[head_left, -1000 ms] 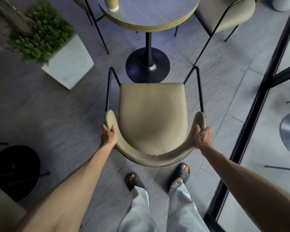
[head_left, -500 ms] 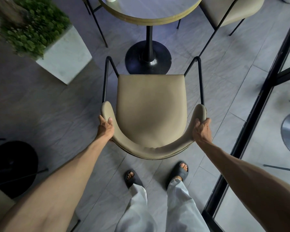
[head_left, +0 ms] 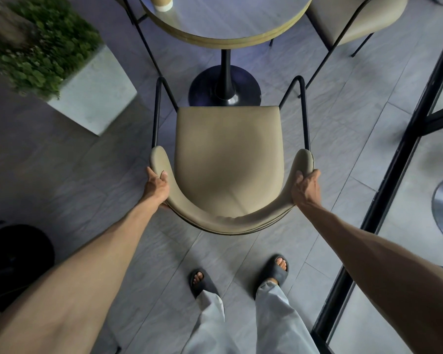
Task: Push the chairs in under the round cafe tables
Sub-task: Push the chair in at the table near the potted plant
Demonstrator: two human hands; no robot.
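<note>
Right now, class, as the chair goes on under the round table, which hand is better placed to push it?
Neither clearly: the left hand and right hand grip opposite ends of the beige chair's curved backrest, level with each other. The round table's base lies straight ahead, so both should push together.

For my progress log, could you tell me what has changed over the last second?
The chair has slid forward; its seat front now overlaps the table base. Left hand and right hand keep gripping the backrest ends. The table stayed put.
</note>
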